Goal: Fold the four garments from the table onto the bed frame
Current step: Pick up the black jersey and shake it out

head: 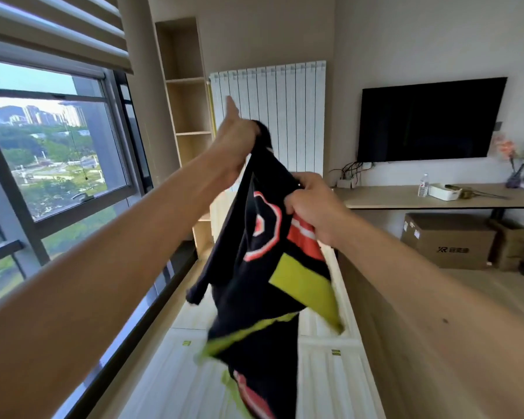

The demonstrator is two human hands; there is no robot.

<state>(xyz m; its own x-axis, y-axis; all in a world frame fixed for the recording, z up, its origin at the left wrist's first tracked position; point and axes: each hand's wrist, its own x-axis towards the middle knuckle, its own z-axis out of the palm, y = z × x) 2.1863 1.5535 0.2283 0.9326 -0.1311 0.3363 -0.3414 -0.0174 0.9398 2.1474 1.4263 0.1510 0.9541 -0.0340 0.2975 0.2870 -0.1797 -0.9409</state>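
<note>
A dark navy garment with red-orange, white and yellow-green patches hangs in the air in front of me, crumpled and blurred at its lower end. My left hand grips its top edge high up, thumb sticking upward. My right hand holds the cloth a little lower and to the right, fingers curled round a bunch of fabric. Below the garment lies the light wooden slatted bed frame, bare where it shows. No other garments are in view.
A large window runs along the left. Ahead stand an open shelf unit and a white radiator. At right, a wall television hangs above a long desk, with cardboard boxes beneath it.
</note>
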